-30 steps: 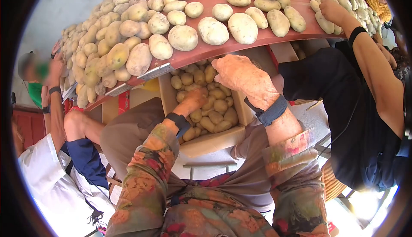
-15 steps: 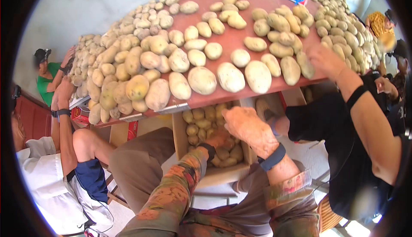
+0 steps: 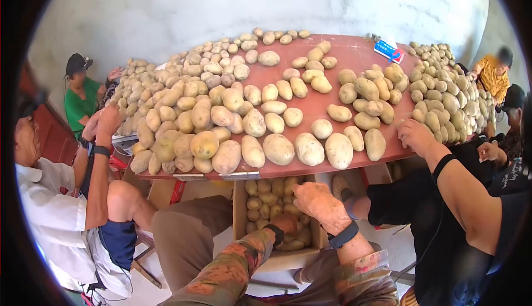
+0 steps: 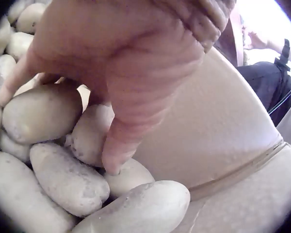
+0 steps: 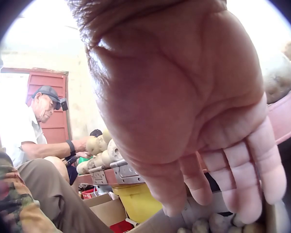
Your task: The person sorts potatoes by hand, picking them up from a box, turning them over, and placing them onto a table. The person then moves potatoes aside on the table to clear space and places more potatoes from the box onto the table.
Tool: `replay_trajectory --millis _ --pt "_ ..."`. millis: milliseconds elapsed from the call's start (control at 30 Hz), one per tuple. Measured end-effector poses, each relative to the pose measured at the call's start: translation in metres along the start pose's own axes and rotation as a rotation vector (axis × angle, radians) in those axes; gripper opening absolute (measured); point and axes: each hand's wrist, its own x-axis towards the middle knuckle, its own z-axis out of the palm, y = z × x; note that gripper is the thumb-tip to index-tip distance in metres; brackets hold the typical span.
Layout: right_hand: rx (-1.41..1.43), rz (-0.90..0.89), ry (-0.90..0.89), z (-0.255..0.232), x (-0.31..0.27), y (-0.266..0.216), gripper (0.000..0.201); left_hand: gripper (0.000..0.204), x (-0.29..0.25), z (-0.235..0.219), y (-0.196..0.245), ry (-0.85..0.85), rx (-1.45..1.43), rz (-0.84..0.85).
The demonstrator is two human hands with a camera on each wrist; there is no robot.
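Note:
My left hand (image 3: 286,223) is down in a cardboard box (image 3: 239,212) of potatoes, below the table's front edge. In the left wrist view its fingers and thumb are spread over the heap. The thumb tip touches a pale potato (image 4: 128,178), and a larger potato (image 4: 43,114) lies under the fingers. Some fingertips are hidden. My right hand (image 3: 318,199) hangs above the right side of the box, near the table edge. Seen by the right wrist camera, its palm (image 5: 184,97) holds nothing, and its fingers point loosely down with potatoes (image 5: 218,222) below.
The red table (image 3: 332,51) bears large heaps of potatoes (image 3: 183,112) and a front row of big ones (image 3: 308,149). A blue-and-red packet (image 3: 388,51) stands at its back. Several people sit around; one person's hand (image 3: 417,137) rests by the table's right front edge.
The head view has tilted up, showing more of the table and wall. My left hand stays among the boxed potatoes, shifted toward the box's right; the right hand still hovers above the box.

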Motion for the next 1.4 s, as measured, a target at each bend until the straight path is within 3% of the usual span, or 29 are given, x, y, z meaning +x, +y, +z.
replay_trajectory --millis 133,200,267,367,467,567,667,767,867,967,1100,1300,1400 --pt "-0.002 -0.012 0.016 -0.003 -0.003 0.000 0.020 0.048 0.018 0.042 -0.031 0.117 0.032 0.204" --pt "0.000 -0.012 0.014 -0.004 -0.004 -0.001 0.020 0.048 0.006 0.028 -0.027 0.059 -0.021 0.170" --pt "0.008 -0.006 -0.007 -0.007 -0.004 -0.001 0.021 0.050 -0.010 0.007 -0.015 -0.066 -0.129 0.013" --pt "0.016 -0.001 -0.008 -0.005 -0.004 0.001 0.022 0.055 -0.024 0.024 -0.036 0.156 -0.430 0.158" --pt "0.013 0.006 -0.003 -0.004 -0.004 -0.001 0.023 0.059 -0.102 -0.051 0.003 -0.080 -0.916 -0.121" --pt "-0.005 0.009 -0.038 -0.006 -0.005 -0.003 0.023 0.056 -0.155 -0.086 0.022 0.048 -1.108 -0.126" --pt "-0.004 0.032 -0.059 -0.010 -0.006 -0.004 0.024 0.053 -0.172 -0.100 0.025 0.034 -1.188 -0.027" --pt "-0.008 0.043 -0.089 -0.017 -0.009 -0.006 0.022 0.051 -0.192 -0.123 0.027 0.141 -0.849 0.104" --pt "-0.011 0.034 -0.079 -0.019 -0.012 -0.007 0.022 0.053 -0.215 -0.136 0.034 0.447 -0.580 0.145" --pt "-0.016 0.016 -0.070 -0.021 -0.016 -0.009 0.023 0.053 -0.239 -0.163 0.044 0.623 -0.616 0.250" --pt "-0.034 -0.003 -0.012 -0.003 -0.012 -0.002 0.023 0.055 -0.245 -0.202 0.037 0.938 -0.388 0.327" --pt "-0.035 -0.051 0.015 -0.001 -0.015 0.002 0.023 0.054 -0.219 -0.250 0.021 1.165 -0.635 0.214" --pt "-0.024 -0.044 0.017 -0.002 -0.016 0.003 0.023 0.056 -0.191 -0.267 0.003 1.232 -0.441 0.165"
